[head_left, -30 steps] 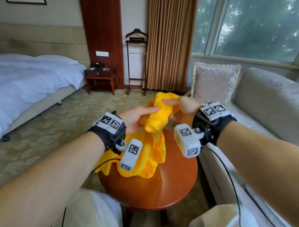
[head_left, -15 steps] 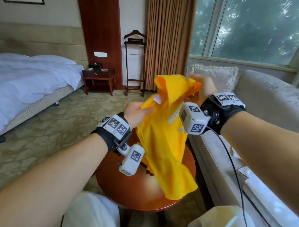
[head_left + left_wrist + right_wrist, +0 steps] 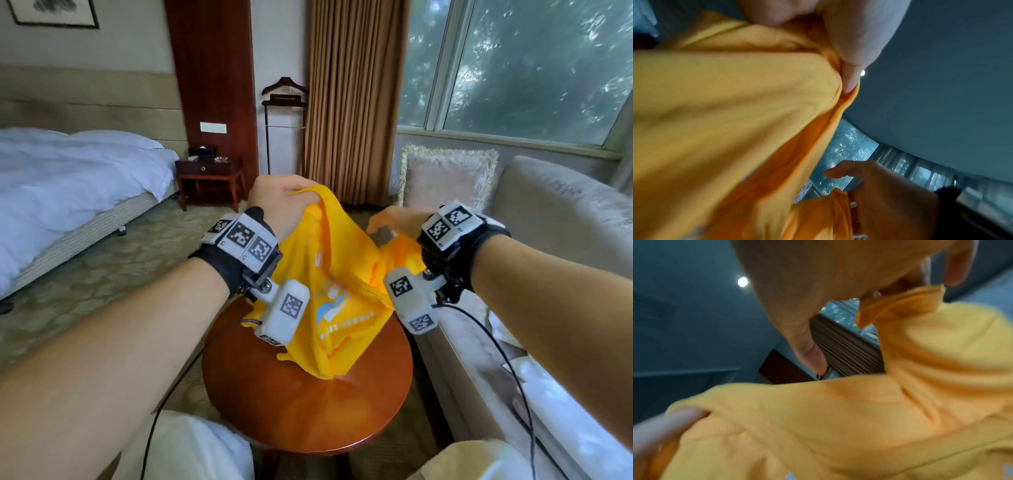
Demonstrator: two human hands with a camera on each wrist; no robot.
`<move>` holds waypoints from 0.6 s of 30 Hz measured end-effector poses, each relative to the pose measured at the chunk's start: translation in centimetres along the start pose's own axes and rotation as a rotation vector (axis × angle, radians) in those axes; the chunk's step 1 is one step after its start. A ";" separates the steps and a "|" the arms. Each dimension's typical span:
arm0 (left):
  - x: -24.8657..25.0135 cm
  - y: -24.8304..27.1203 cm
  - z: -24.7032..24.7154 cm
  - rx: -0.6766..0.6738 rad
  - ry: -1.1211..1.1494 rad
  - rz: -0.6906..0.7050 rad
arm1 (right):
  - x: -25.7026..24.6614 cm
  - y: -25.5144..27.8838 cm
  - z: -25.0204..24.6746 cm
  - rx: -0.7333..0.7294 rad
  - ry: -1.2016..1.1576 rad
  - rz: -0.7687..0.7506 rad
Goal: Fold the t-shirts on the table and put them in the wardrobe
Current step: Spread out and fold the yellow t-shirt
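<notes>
A yellow t-shirt (image 3: pixel 342 284) with a blue and white print hangs between my hands above the round wooden table (image 3: pixel 308 407); its lower edge touches the tabletop. My left hand (image 3: pixel 284 202) grips the shirt's top edge in a fist, raised at the left. My right hand (image 3: pixel 394 222) pinches another part of the cloth, lower and to the right. The left wrist view shows the yellow t-shirt (image 3: pixel 725 113) held under my left thumb (image 3: pixel 851 78). In the right wrist view the yellow t-shirt (image 3: pixel 859 418) has a fold pinched at my right fingertips (image 3: pixel 871 296).
A beige sofa (image 3: pixel 548 240) with a fringed cushion (image 3: pixel 448 178) stands right of the table. A bed (image 3: pixel 68 185) fills the left, a nightstand (image 3: pixel 210 178) and a valet stand (image 3: pixel 284 130) stand by the far wall. Patterned carpet (image 3: pixel 109 274) lies between bed and table.
My left hand rose and took the shirt's top edge. My right hand dropped lower to the right, and the shirt now spreads between both hands instead of hanging from the right.
</notes>
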State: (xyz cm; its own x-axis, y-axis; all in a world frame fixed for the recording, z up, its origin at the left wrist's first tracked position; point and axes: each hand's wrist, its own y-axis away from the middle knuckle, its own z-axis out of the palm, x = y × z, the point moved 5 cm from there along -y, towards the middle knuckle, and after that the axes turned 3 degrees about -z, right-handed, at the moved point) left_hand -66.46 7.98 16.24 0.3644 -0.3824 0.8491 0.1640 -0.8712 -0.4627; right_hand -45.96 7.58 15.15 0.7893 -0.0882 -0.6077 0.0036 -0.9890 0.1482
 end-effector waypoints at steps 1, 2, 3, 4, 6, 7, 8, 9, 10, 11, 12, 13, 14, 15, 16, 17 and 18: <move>0.5 0.0 0.0 0.014 -0.021 0.010 | -0.6 0.7 0.3 -0.029 0.031 -0.001; 1.1 0.2 -0.1 0.032 -0.041 0.013 | -1.1 1.3 0.3 -0.030 0.032 -0.007; 1.7 0.3 -0.2 0.050 -0.056 0.022 | -1.6 2.0 0.2 0.006 0.035 -0.014; 2.1 0.4 -0.4 0.067 -0.062 0.030 | -1.9 2.4 -0.2 0.044 0.018 -0.026; 2.9 0.6 -0.6 0.089 -0.077 0.019 | -2.5 2.9 0.1 0.003 -0.139 -0.056; 3.3 0.7 -0.7 0.098 -0.086 0.011 | -2.6 3.2 0.7 -0.055 -0.214 -0.040; 3.6 0.8 -0.8 0.098 -0.089 0.007 | -2.8 3.4 1.4 -0.133 -0.244 -0.027; 4.0 0.9 -1.0 0.093 -0.085 0.008 | -3.1 3.6 2.0 -0.173 -0.205 -0.054; 4.2 1.0 -1.0 0.073 -0.066 0.001 | -3.2 3.5 2.6 -0.188 -0.143 -0.092; 4.5 1.1 -1.1 0.053 -0.055 0.000 | -3.4 3.7 3.0 -0.155 -0.079 -0.129; 5.0 1.1 -1.2 0.036 -0.042 0.006 | -3.5 3.6 3.1 -0.108 -0.033 -0.166; 5.4 1.3 -1.4 0.020 -0.035 0.011 | -3.3 3.6 3.3 -0.057 -0.007 -0.180; 5.9 1.5 -1.7 0.022 -0.021 0.014 | -2.8 3.3 3.4 -0.045 -0.015 -0.165; 6.4 1.8 -2.2 0.041 -0.008 0.024 | -2.3 3.5 3.5 -0.034 -0.037 -0.135; 6.6 1.8 -2.7 0.061 0.010 0.025 | -1.5 3.2 3.4 -0.021 -0.069 -0.106; 6.9 2.0 -3.4 0.087 0.016 0.013 | -1.0 3.8 3.1 -0.011 -0.094 -0.080; 7.0 2.0 -4.1 0.111 0.030 -0.009 | -0.3 4.1 2.9 0.007 -0.139 -0.063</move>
State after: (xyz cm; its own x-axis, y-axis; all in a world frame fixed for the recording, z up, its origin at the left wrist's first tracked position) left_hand -67.36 2.25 22.28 0.3356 -0.3854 0.8595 0.2683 -0.8356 -0.4794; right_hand -48.00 3.21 13.66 0.6949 -0.0413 -0.7179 0.0459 -0.9938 0.1016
